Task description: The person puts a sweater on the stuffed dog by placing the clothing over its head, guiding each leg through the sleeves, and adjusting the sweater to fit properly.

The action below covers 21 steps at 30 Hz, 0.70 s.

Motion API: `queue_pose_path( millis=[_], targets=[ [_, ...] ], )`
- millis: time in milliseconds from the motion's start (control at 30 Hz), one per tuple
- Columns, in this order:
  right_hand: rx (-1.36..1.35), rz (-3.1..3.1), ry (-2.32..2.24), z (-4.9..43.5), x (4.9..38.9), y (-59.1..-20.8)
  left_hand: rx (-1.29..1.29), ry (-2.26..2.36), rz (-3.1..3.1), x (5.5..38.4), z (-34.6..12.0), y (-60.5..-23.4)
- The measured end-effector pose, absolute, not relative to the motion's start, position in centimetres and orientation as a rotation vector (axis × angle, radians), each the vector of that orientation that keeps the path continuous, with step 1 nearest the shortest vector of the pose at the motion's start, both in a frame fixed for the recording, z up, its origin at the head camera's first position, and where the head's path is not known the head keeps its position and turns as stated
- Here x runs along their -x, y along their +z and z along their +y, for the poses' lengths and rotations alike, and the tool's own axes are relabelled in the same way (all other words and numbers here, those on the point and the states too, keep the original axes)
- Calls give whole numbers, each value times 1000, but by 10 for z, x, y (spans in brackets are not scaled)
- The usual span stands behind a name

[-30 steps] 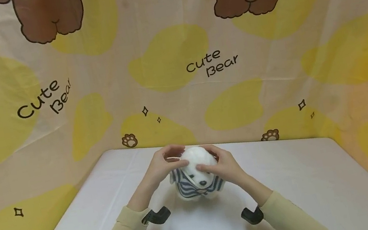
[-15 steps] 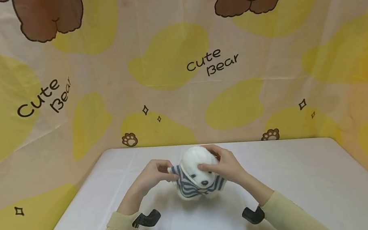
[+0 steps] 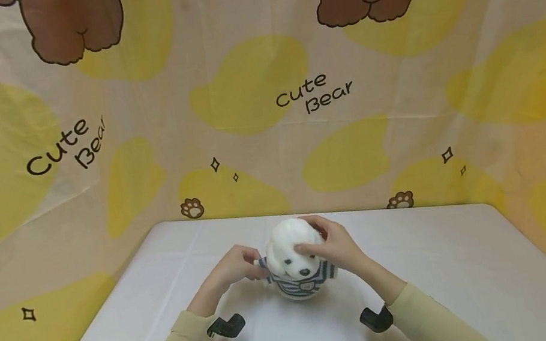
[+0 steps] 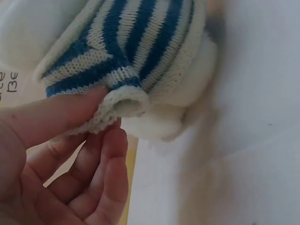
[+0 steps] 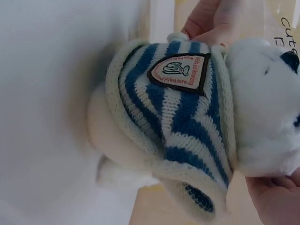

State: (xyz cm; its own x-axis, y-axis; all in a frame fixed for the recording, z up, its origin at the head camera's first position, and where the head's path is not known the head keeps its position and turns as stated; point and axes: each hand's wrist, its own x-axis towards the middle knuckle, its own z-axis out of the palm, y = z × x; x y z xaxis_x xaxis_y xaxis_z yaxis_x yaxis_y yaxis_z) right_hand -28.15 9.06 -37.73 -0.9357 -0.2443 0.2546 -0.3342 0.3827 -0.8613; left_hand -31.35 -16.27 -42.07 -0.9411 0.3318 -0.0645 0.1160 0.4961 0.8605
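A white plush dog (image 3: pixel 291 246) in a blue-and-white striped knit sweater (image 3: pixel 293 287) stands upright on the table, facing me. My right hand (image 3: pixel 339 245) holds its head from the side, thumb on the face near an eye. At the dog's other side, my left hand (image 3: pixel 237 265) pinches a sweater sleeve between thumb and fingers. The left wrist view shows that sleeve's cream cuff (image 4: pixel 126 101) with its opening towards the camera. In the right wrist view, a shield-shaped patch (image 5: pixel 180 72) shows on the chest, and the other sleeve (image 5: pixel 199 197) hangs free with its opening visible.
A white-covered table (image 3: pixel 434 276) lies under the dog. Behind it hangs a yellow-and-beige cloth (image 3: pixel 248 89) with bear prints and lettering. Black wrist mounts (image 3: pixel 228 326) stick out inward from both forearms.
My left hand has gone from the dog's head down to the sleeve. The sweater's collar has slipped from across the face to below it, and the chest patch now shows. My right hand stays put.
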Motion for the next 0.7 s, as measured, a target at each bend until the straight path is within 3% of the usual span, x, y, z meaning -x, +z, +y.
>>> queue_pose_path(
  millis=[300,567,700],
  targets=[
    [-740,-2595,1720,126,290,-389,-466,1506,2441,316,-169,-422],
    [-675,-2807,1504,143,292,-408,-500,1559,2348,318,-179,-425],
    [-512,-2756,1373,142,292,-409,-480,1566,2393,320,-177,-425]
  ],
)
